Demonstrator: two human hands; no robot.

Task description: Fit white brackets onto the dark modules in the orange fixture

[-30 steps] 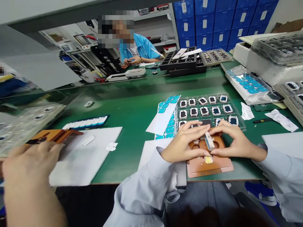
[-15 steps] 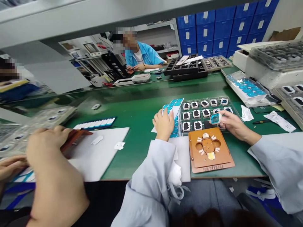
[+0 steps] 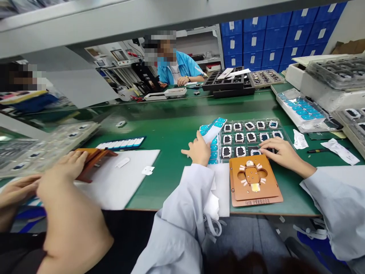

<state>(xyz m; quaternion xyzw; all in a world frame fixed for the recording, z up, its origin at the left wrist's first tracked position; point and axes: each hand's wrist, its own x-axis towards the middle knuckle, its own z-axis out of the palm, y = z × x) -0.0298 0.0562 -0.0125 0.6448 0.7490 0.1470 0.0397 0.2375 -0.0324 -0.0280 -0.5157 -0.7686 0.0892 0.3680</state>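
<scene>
My left hand (image 3: 199, 150) holds the lower end of a sheet of blue stickers (image 3: 212, 131), one finger sticking out to the left. The sheet's white-backed upper part bends up over more blue stickers. My right hand (image 3: 276, 153) is low over the front row of a clear plastic tray (image 3: 245, 131) of white watch cases. Its fingertips pinch a watch case (image 3: 254, 151) there, mostly hidden by the fingers. Just in front of the tray lies an orange-brown fixture (image 3: 256, 180) with a rounded recess, small white tabs and a yellow patch; its recess holds no case.
On the left, a co-worker's hand (image 3: 64, 165) rests on another brown fixture (image 3: 95, 158) over a white foam sheet (image 3: 134, 179). A sticker pack (image 3: 305, 108), crumpled paper (image 3: 340, 150) and a black pen (image 3: 316, 150) lie to the right. Another person sits across the green bench (image 3: 171, 114).
My right hand has lowered the blue-filmed watch case from above the fixture into the tray's front row. My left hand has spread one finger leftward. The whole view has shifted slightly.
</scene>
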